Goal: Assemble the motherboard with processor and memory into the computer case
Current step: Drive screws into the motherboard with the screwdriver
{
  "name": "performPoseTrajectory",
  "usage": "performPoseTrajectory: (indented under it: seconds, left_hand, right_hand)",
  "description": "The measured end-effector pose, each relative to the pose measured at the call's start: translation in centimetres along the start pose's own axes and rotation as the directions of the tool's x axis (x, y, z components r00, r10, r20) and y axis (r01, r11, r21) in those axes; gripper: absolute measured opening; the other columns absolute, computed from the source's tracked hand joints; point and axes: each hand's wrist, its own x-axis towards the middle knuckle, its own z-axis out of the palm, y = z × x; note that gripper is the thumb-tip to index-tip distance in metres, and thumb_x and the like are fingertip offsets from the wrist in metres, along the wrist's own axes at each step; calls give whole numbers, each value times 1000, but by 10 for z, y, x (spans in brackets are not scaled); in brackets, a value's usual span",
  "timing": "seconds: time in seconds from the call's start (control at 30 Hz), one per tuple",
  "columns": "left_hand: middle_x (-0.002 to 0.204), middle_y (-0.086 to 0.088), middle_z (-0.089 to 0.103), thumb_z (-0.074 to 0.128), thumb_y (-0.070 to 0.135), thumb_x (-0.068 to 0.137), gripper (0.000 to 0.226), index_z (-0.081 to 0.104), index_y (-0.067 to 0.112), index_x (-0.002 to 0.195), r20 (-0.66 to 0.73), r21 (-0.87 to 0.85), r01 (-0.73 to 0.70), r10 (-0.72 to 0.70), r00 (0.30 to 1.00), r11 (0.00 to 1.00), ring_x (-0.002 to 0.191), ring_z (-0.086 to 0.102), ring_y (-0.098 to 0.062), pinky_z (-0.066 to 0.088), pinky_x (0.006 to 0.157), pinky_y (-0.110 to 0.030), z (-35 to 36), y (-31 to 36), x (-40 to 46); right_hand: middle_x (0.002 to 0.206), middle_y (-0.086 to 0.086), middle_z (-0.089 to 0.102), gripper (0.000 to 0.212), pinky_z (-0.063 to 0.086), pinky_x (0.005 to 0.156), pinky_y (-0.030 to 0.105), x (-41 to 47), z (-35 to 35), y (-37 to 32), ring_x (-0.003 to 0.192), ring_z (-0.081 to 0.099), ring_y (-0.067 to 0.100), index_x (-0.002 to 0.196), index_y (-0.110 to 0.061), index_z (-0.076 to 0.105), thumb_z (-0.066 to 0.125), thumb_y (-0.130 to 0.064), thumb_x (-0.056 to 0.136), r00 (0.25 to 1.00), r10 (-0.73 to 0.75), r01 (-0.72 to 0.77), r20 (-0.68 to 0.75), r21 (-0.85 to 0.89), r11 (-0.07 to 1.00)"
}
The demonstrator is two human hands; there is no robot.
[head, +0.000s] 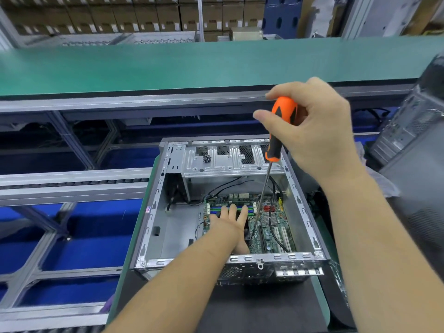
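Note:
An open grey computer case [153, 219] lies on its side on the bench in front of me. A green motherboard [271, 224] with memory slots [216, 209] lies flat inside it at the right. My left hand [230, 222] rests on the board with straight fingers reaching onto the memory slots. My right hand [310, 131] grips the orange-and-black handle of a long screwdriver [278, 131] above the case. Its thin shaft runs down to the board just right of my left hand.
A drive cage [230, 159] with a small cluster of screws [206, 158] spans the far end of the case. Black cables cross the board. Another computer case [418, 131] stands at the right. A green conveyor belt [168, 66] runs behind, roller rails at the left.

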Motion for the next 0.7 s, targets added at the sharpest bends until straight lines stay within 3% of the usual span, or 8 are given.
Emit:
performPoseTrajectory:
  seconds: [0.1,0.17,0.27,0.37,0.47,0.53,0.6,0.7]
  left_hand:
    - [164,-12,-19,60,51,85,115,-30,24,151,6,-6,-1,1,1000,1000,150,-12,-38,13,116,-64,-1,0,-1]
    - [164,-11,-20,60,51,85,115,-31,24,151,7,-6,-2,2,1000,1000,150,-13,-38,12,116,-65,-1,0,-1]
    - [164,-12,-20,60,53,85,115,-30,24,151,5,-3,-2,2,1000,1000,150,-12,-38,13,116,-64,-1,0,-1]
    - [164,-11,-20,58,53,85,114,-30,24,151,9,7,2,-2,1000,1000,150,-12,-38,13,116,-64,0,0,0]
    - [164,-11,-20,58,53,85,114,-30,24,151,7,8,2,-2,1000,1000,150,-12,-38,14,116,-64,0,0,0]
    - [164,-11,-19,59,54,85,115,-30,24,151,4,5,2,-2,1000,1000,150,-12,-38,14,116,-64,1,0,1]
    - [164,-11,-20,59,55,85,115,-30,23,151,4,11,5,-5,1000,1000,150,-12,-38,14,115,-64,1,0,1]
    - [164,-11,-20,59,56,86,115,-31,24,151,9,5,4,-4,1000,1000,150,-13,-38,12,116,-64,1,1,2]
  right_hand:
    - [100,3,64,30,57,80,47,-7,5,4,88,64,25,121,-21,64,71,-21,91,995,47,-61,88,167,984]
    - [104,-2,67,36,58,81,49,-10,3,3,89,67,28,123,-26,62,70,-12,91,991,93,-116,97,259,959]
    - [105,5,67,37,61,76,48,-9,-5,-2,91,68,33,120,-34,60,69,-14,90,978,97,-162,183,383,910]
    - [111,23,64,50,53,97,47,-2,-18,-3,117,60,37,126,-36,59,55,-4,88,930,49,-230,363,476,849]
    - [123,9,69,60,52,104,34,0,-27,-5,124,63,15,132,-26,58,55,15,89,871,-20,-255,490,489,834]
    - [109,-2,75,55,56,94,27,3,-29,-6,104,71,8,124,-28,64,68,11,86,897,29,-243,441,439,865]
    - [81,-9,71,40,56,76,20,7,-26,-6,73,67,4,111,-33,71,86,-15,78,959,98,-162,266,231,959]
    - [83,-2,60,41,46,74,21,7,-18,-5,72,53,14,114,-27,73,84,-41,78,985,139,-128,98,-109,986]
